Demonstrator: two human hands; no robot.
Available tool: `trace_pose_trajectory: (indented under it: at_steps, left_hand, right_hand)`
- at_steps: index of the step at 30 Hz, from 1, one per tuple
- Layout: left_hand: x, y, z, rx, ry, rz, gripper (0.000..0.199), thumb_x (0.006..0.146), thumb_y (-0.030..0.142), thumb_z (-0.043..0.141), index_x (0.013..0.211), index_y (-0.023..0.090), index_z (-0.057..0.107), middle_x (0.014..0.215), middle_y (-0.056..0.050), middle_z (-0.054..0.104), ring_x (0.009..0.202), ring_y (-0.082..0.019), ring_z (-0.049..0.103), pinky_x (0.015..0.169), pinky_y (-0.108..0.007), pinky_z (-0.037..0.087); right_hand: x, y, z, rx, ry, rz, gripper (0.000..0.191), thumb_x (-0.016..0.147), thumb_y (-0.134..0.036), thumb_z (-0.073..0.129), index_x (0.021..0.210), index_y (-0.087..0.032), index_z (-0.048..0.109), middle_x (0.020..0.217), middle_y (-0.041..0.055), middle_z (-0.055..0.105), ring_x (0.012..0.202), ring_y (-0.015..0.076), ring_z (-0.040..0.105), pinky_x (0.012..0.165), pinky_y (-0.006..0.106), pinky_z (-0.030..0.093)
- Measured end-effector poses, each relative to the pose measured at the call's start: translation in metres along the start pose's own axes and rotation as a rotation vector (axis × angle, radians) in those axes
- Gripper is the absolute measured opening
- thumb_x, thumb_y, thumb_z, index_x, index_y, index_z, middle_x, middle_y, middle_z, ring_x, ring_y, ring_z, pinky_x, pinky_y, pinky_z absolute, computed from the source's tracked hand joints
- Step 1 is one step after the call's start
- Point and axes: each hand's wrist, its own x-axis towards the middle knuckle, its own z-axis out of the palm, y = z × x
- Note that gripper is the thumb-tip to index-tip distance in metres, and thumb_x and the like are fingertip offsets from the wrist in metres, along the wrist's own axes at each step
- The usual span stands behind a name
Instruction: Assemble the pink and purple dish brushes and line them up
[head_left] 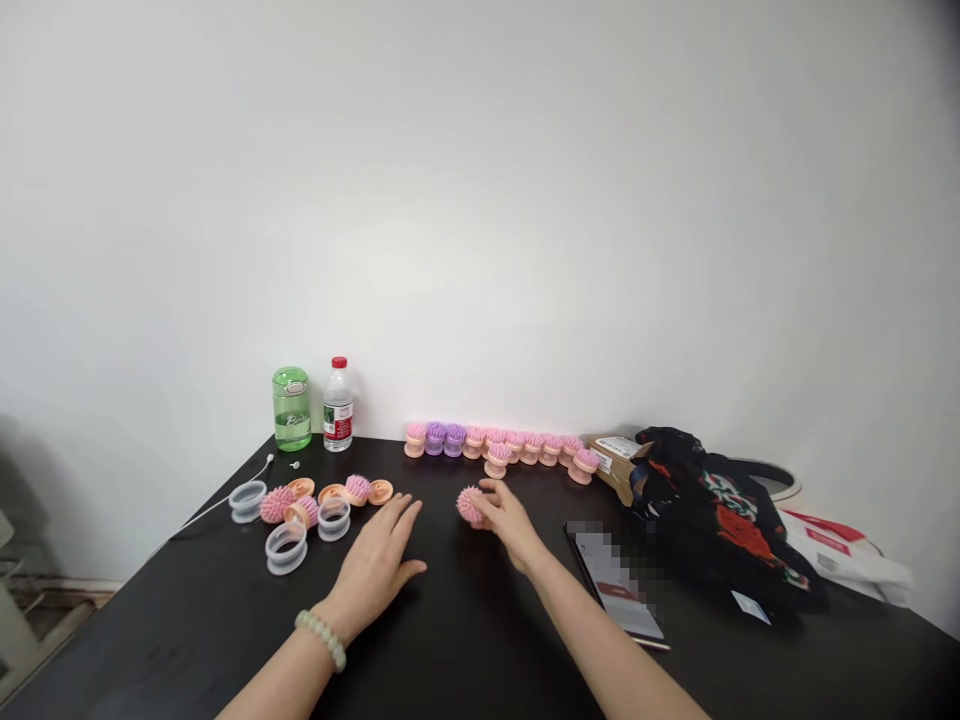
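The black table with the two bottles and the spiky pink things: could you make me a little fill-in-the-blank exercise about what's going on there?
1. The clear water bottle has a ____ cap.
2. In the row of spiky pieces along the white wall, two are ____ and the rest pink.
3. The beaded bracelet is on the person's ____ wrist.
4. The right hand holds a spiky ball, while the other hand holds ____.

Missing words: red; purple; left; nothing.

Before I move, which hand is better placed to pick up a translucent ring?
Left, I'd judge: the left hand looks empty, its fingers spread, near the translucent rings. The right hand is farther off, its fingers on a spiky pink piece.
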Motion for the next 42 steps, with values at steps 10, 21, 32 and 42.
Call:
trace_pose_trajectory:
  at_steps: [10, 21, 32, 42]
  left_hand:
    - [0.000, 0.038, -0.013, -0.225, -0.008, -0.041, 0.047, 0.076, 0.023, 0.078, 0.117, 0.023, 0.057, 0.105, -0.006, 0.066, 0.094, -0.025, 0.066, 0.081, -0.040, 0.058]
    - [-0.004, 0.041, -0.012, -0.156, 0.102, 0.113, 0.049, 0.068, 0.019, 0.083, 0.107, 0.023, 0.054, 0.095, -0.003, 0.067, 0.093, -0.026, 0.065, 0.082, -0.041, 0.055]
    - [-0.001, 0.041, -0.023, -0.310, -0.032, -0.132, 0.047, 0.062, 0.023, 0.087, 0.092, 0.024, 0.051, 0.098, -0.002, 0.070, 0.098, -0.026, 0.069, 0.080, -0.039, 0.057]
    - [-0.004, 0.032, -0.015, -0.140, 0.105, 0.131, 0.048, 0.068, 0.016, 0.081, 0.104, 0.023, 0.050, 0.096, -0.004, 0.070, 0.102, -0.029, 0.069, 0.090, -0.046, 0.059]
  right_hand:
    - [-0.070, -0.014, 0.038, 0.521, -0.312, 0.063, 0.045, 0.088, -0.062, 0.055, 0.101, -0.019, 0.061, 0.093, 0.0060, 0.067, 0.080, 0.0206, 0.067, 0.072, 0.038, 0.057]
    - [-0.073, -0.014, 0.029, 0.466, -0.301, -0.016, 0.031, 0.072, -0.021, 0.071, 0.099, -0.023, 0.056, 0.093, -0.0007, 0.062, 0.087, 0.0174, 0.061, 0.076, 0.030, 0.052]
    - [-0.073, -0.017, 0.014, 0.313, -0.312, -0.167, 0.058, 0.070, -0.024, 0.076, 0.123, -0.028, 0.053, 0.127, 0.0075, 0.055, 0.112, 0.0237, 0.058, 0.092, 0.038, 0.051]
    - [-0.071, -0.015, 0.015, 0.309, -0.338, -0.153, 0.067, 0.065, -0.020, 0.080, 0.127, -0.028, 0.055, 0.131, 0.0070, 0.056, 0.118, 0.0256, 0.057, 0.096, 0.040, 0.049]
